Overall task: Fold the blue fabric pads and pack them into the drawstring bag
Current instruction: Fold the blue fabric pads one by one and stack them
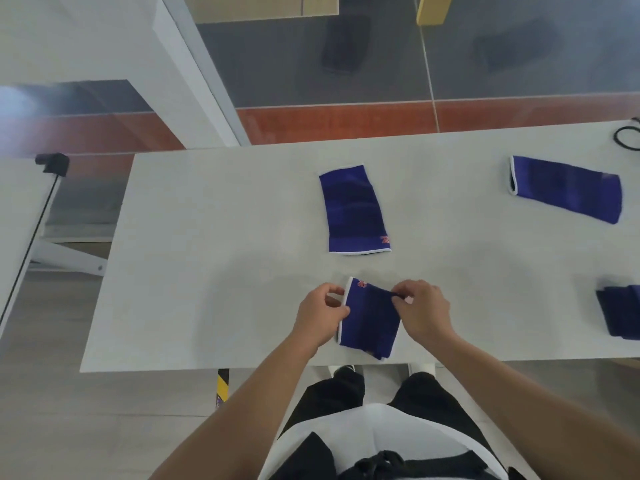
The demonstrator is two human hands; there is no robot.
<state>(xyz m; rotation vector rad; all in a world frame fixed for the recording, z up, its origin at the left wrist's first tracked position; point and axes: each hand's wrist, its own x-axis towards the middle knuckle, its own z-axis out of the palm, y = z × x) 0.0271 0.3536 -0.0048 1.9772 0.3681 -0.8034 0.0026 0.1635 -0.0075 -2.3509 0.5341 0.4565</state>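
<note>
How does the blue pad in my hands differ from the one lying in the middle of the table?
The held pad is doubled over and looks shorter; the middle pad lies flat at full length, untouched. The left hand and right hand pinch only the held one. Both are blue with white trim.

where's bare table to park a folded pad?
Left part of the table is bare, left of the flat pad. Also between it and the right pad. Crowded: near edge, both hands on the near pad; dark bundle far right.

The counter (207,237) looks smooth, matt and pale grey-white. The folded pad (370,317) at its near edge is soft blue knit cloth with white-bound hems. The floor tiles (346,74) beyond are glossy, mirroring shapes.
</note>
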